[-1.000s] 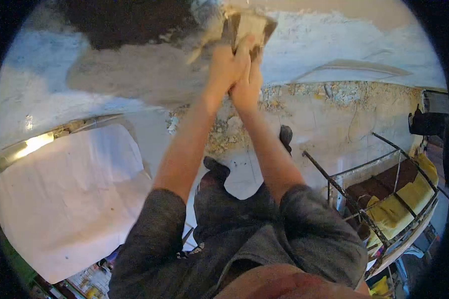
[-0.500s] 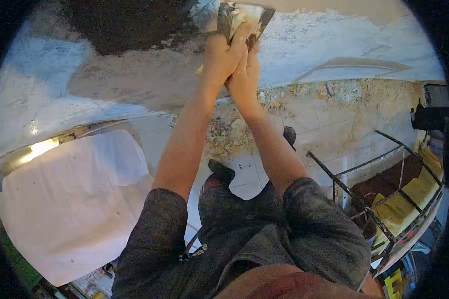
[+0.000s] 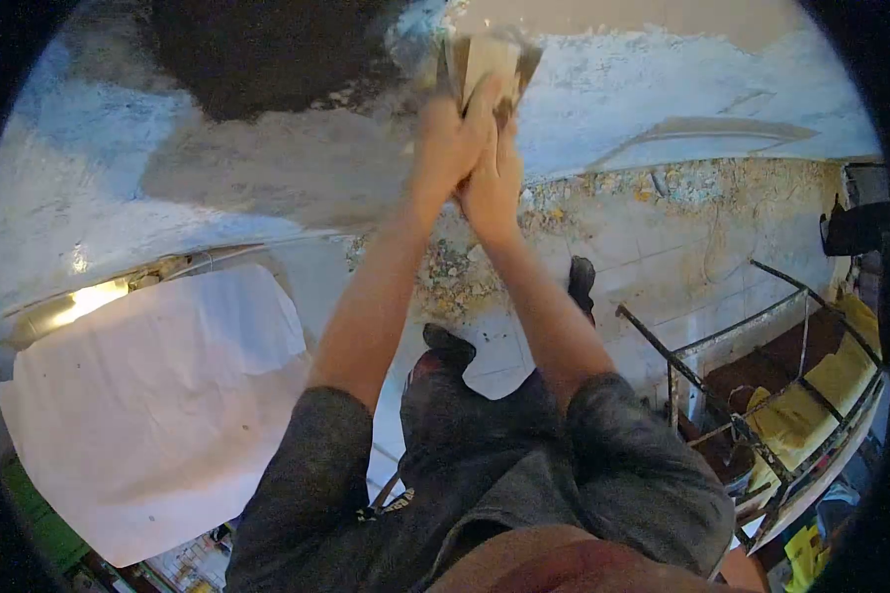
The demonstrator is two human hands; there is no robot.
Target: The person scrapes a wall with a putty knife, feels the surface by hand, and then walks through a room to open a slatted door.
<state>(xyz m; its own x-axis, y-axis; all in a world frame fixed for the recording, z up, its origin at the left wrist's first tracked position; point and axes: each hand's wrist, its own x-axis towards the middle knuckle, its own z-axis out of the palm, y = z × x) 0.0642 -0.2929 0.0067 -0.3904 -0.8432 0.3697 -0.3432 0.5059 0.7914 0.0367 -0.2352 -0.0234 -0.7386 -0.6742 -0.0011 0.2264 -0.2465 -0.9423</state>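
A wide-bladed scraper (image 3: 489, 61) with pale material on its blade is against the patchy wall (image 3: 603, 94). My left hand (image 3: 451, 148) is closed around its handle, fingers stretched up towards the blade. My right hand (image 3: 494, 178) presses in from the other side, also closed on the handle, which is mostly hidden between the palms. Around the blade the wall shows light blue paint, a grey-brown bare area (image 3: 267, 163) and a large dark patch (image 3: 277, 49).
Crumbled debris (image 3: 455, 277) lies on the tiled floor along the wall's foot, near my shoes (image 3: 449, 343). To the left, a white sheet (image 3: 158, 395) covers something beside a glowing lamp (image 3: 94, 296). On the right stands a metal frame (image 3: 732, 395) with yellow cloth (image 3: 806, 410).
Both hands and the scraper have moved down in the view, closer to my body, the blade staying near the wall. The surroundings have shifted slightly with the camera.
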